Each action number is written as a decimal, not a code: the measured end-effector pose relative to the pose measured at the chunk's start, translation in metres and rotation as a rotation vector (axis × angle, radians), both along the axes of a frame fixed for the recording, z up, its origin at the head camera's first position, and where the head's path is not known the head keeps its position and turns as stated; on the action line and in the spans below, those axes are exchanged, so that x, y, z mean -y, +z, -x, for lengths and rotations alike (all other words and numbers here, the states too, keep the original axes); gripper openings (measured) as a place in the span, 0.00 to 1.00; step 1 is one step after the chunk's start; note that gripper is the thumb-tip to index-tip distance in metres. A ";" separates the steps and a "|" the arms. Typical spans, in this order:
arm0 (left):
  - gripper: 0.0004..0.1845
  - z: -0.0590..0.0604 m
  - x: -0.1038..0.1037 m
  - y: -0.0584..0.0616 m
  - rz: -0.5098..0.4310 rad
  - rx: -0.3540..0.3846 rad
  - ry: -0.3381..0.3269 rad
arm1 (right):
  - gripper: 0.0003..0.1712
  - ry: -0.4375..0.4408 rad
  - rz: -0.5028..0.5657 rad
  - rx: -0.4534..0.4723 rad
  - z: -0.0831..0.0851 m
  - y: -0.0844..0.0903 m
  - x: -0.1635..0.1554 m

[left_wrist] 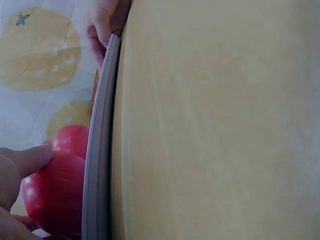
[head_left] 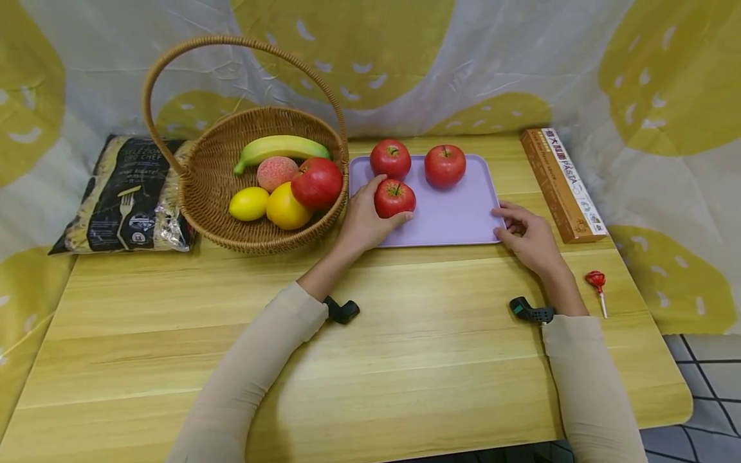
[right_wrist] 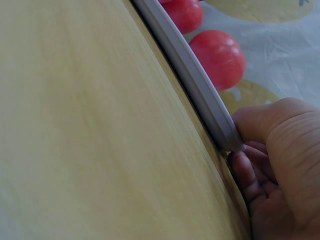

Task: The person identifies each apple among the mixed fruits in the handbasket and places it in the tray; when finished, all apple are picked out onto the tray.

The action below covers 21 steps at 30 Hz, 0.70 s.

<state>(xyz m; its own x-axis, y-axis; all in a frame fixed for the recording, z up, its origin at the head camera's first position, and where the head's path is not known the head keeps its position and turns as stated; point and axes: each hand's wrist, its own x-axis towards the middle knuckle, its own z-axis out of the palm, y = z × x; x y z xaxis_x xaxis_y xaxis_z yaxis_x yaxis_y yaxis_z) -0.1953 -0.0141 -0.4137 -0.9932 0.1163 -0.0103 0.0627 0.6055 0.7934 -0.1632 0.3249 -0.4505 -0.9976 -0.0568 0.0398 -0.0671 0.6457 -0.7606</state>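
A lilac tray (head_left: 457, 218) lies on the wooden table with three red apples on it. My left hand (head_left: 366, 218) grips the front-left apple (head_left: 395, 198), its thumb along the near side and fingers around the far side. In the left wrist view the thumb presses on that apple (left_wrist: 55, 192). Behind it sit a second apple (head_left: 390, 159) and, to the right, a third apple (head_left: 445, 166). My right hand (head_left: 529, 238) pinches the tray's right edge near the front corner; in the right wrist view the thumb lies over the tray rim (right_wrist: 200, 95), curled fingers at its underside.
Left of the tray stands a wicker basket (head_left: 211, 164) with a tall handle, holding a banana, a lemon and other fruit. A black pasta bag (head_left: 136, 206) lies beyond it. At right are a pasta box (head_left: 564, 186) and a red lollipop (head_left: 595, 279). A patterned curtain hangs behind.
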 end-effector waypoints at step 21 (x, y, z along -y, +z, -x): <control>0.52 -0.049 0.024 0.054 0.112 -0.134 -0.209 | 0.21 -0.001 -0.006 -0.007 -0.001 0.001 0.002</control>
<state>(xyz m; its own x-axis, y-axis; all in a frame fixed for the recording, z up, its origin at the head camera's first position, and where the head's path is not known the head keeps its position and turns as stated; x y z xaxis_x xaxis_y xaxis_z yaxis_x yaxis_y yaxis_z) -0.1464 -0.0380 -0.3593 -0.9409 0.3249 0.0956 0.2961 0.6519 0.6981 -0.1621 0.3234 -0.4499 -0.9973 -0.0562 0.0463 -0.0718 0.6506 -0.7560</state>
